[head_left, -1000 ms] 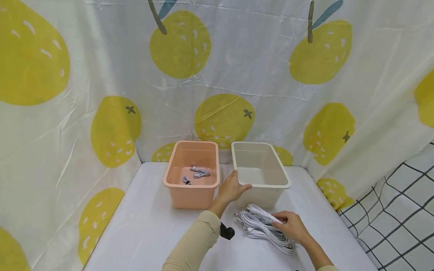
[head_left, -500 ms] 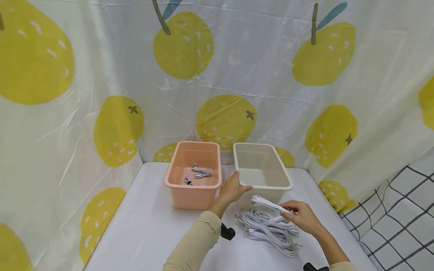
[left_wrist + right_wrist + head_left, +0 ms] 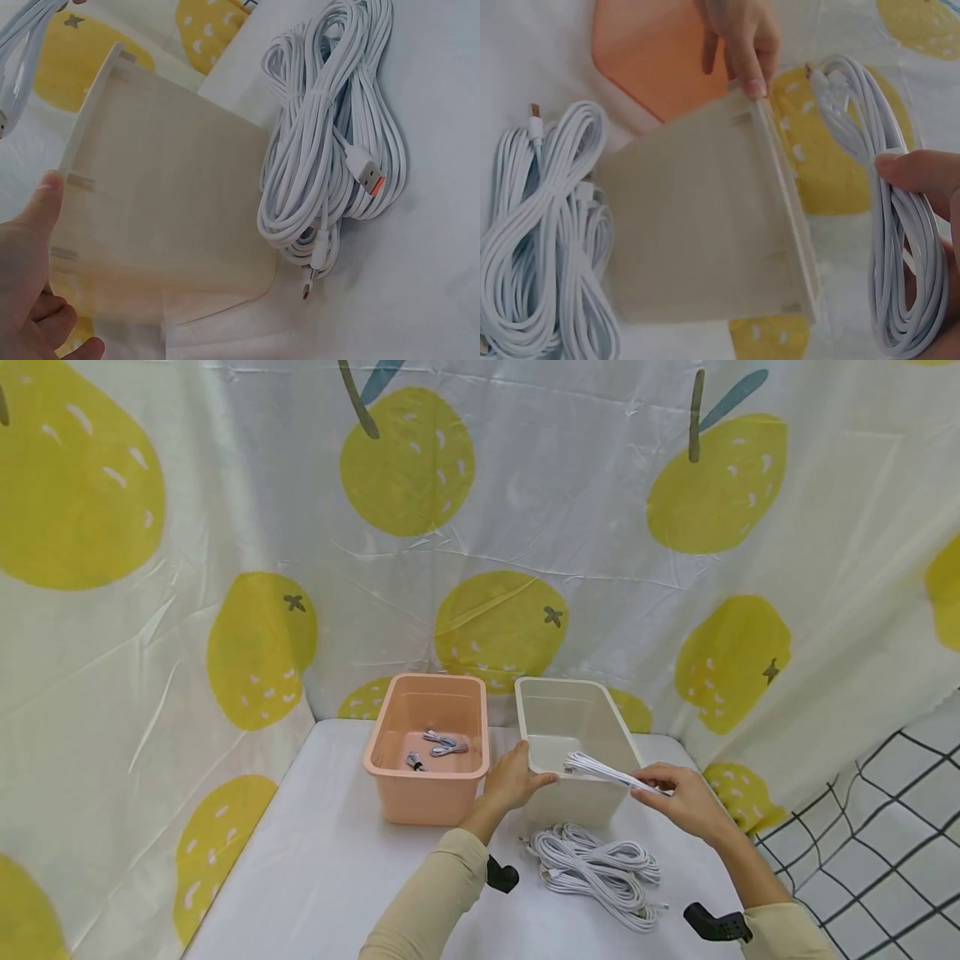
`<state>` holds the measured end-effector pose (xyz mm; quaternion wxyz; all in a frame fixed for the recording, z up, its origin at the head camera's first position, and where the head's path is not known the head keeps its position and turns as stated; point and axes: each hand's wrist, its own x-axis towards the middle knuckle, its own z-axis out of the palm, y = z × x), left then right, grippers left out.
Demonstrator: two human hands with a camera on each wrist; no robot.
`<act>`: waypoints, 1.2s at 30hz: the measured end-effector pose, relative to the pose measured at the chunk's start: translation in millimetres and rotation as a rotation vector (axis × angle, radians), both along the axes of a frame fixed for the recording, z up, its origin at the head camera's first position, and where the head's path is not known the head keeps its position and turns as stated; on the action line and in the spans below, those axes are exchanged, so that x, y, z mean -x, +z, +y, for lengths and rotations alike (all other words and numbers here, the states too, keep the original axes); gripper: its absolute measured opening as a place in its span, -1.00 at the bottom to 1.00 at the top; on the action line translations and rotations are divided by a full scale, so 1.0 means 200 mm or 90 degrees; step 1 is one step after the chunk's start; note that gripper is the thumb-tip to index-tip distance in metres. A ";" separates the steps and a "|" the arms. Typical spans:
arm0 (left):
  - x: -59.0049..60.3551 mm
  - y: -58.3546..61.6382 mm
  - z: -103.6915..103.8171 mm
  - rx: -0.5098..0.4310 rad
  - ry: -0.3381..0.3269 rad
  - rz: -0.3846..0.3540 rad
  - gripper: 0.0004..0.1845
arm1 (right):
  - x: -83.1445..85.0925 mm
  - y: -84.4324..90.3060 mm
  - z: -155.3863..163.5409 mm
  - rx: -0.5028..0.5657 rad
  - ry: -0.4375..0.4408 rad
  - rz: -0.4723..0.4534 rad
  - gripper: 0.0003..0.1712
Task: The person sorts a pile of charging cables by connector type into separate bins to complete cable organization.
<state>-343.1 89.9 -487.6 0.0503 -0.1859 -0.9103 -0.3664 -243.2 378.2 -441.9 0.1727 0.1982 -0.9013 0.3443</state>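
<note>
Beside an orange bin (image 3: 417, 799), toward the far edge of the tabletop (image 3: 300, 868), a cream bin (image 3: 581, 802) is gripped by the left hand (image 3: 514, 781). Above its near rim, a white cable (image 3: 600, 768) is pinched by the right hand (image 3: 681, 800).

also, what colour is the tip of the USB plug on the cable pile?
Silver metal with an orange-red end; the USB plug shows best in left wrist.

White cables (image 3: 592, 868), a cream bin (image 3: 573, 802) and a peach bin (image 3: 427, 797) contrast with beige sleeves (image 3: 435, 893), a white table (image 3: 300, 877) and a yellow-fruit-patterned white curtain (image 3: 555, 468).
</note>
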 end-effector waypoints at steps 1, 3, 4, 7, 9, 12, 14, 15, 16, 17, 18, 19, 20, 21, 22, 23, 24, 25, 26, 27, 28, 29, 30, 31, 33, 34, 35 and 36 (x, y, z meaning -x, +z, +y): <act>0.00 0.00 0.00 -0.001 -0.002 0.000 -0.20 | 0.01 0.02 0.00 0.002 -0.001 0.003 -0.79; 0.00 0.00 0.00 -0.008 -0.007 0.001 -0.23 | 0.04 0.05 0.00 0.005 -0.001 0.010 -0.79; 0.00 0.00 0.00 -0.010 -0.009 0.001 -0.24 | 0.05 0.06 0.00 0.008 -0.003 0.014 -0.79; 0.00 0.01 0.01 -0.012 -0.015 0.005 -0.23 | 0.09 0.10 0.00 0.015 -0.006 0.023 -0.80; 0.01 0.01 0.01 -0.012 -0.015 0.005 -0.21 | 0.11 0.12 0.00 0.015 -0.011 0.016 -0.80; 0.00 0.01 0.01 -0.005 -0.018 -0.004 -0.16 | 0.15 0.15 0.00 0.016 -0.021 -0.005 -0.79; 0.00 0.01 0.01 -0.007 -0.022 -0.004 -0.15 | 0.18 0.16 0.00 0.019 -0.031 -0.022 -0.77; 0.00 0.01 0.01 -0.006 -0.023 -0.001 -0.15 | 0.19 0.17 0.00 0.020 -0.035 -0.029 -0.75; -0.01 0.01 0.01 -0.005 -0.023 0.005 -0.16 | 0.21 0.18 -0.01 0.024 -0.041 -0.037 -0.74; -0.01 0.01 0.01 -0.004 -0.023 0.012 -0.17 | 0.22 0.18 -0.01 0.028 -0.046 -0.046 -0.72; -0.01 0.01 0.01 -0.003 -0.021 0.018 -0.18 | 0.24 0.18 -0.01 0.034 -0.051 -0.054 -0.70; -0.01 0.01 0.01 0.002 -0.019 0.022 -0.19 | 0.25 0.19 -0.02 0.036 -0.055 -0.060 -0.68; 0.00 0.00 0.01 0.007 -0.016 0.024 -0.19 | 0.27 0.19 -0.02 0.038 -0.060 -0.064 -0.67; 0.00 0.00 0.01 0.009 -0.016 0.026 -0.19 | 0.29 0.19 -0.02 0.039 -0.067 -0.068 -0.66; 0.00 0.00 0.01 0.009 -0.015 0.025 -0.19 | 0.31 0.19 -0.03 0.039 -0.074 -0.071 -0.65; 0.00 -0.01 0.01 0.009 -0.015 0.023 -0.18 | 0.32 0.19 -0.04 0.039 -0.078 -0.074 -0.64; 0.00 -0.01 0.01 0.009 -0.014 0.021 -0.17 | 0.34 0.19 -0.05 0.038 -0.083 -0.078 -0.63; 0.00 -0.01 0.01 0.009 -0.013 0.020 -0.17 | 0.36 0.19 -0.06 0.035 -0.088 -0.080 -0.63; 0.00 -0.01 0.01 0.009 -0.013 0.020 -0.16 | 0.38 0.19 -0.07 0.034 -0.093 -0.084 -0.63; 0.00 -0.01 0.01 0.007 -0.012 0.019 -0.15 | 0.41 0.19 -0.08 0.034 -0.095 -0.087 -0.64; 0.00 -0.01 0.01 0.009 -0.011 0.017 -0.15 | 0.43 0.19 -0.09 0.035 -0.097 -0.090 -0.64; 0.00 -0.01 0.01 0.013 -0.009 0.017 -0.14 | 0.45 0.19 -0.10 0.035 -0.101 -0.093 -0.66; 0.00 -0.01 0.01 0.017 -0.006 0.017 -0.11 | 0.47 0.19 -0.11 0.032 -0.108 -0.092 -0.67; -0.01 -0.01 0.01 0.020 -0.005 0.016 -0.10 | 0.50 0.20 -0.12 0.029 -0.117 -0.090 -0.68; -0.01 -0.01 0.01 0.025 -0.002 0.015 -0.08 | 0.54 0.20 -0.16 0.021 -0.137 -0.086 -0.69; -0.01 -0.01 0.01 0.025 -0.001 0.016 -0.08 | 0.57 0.21 -0.17 0.019 -0.150 -0.084 -0.69; -0.01 -0.01 0.01 0.026 0.000 0.016 -0.07 | 0.59 0.21 -0.19 0.019 -0.164 -0.082 -0.67; -0.01 -0.01 0.01 0.025 0.001 0.017 -0.07 | 0.61 0.21 -0.21 0.018 -0.178 -0.079 -0.64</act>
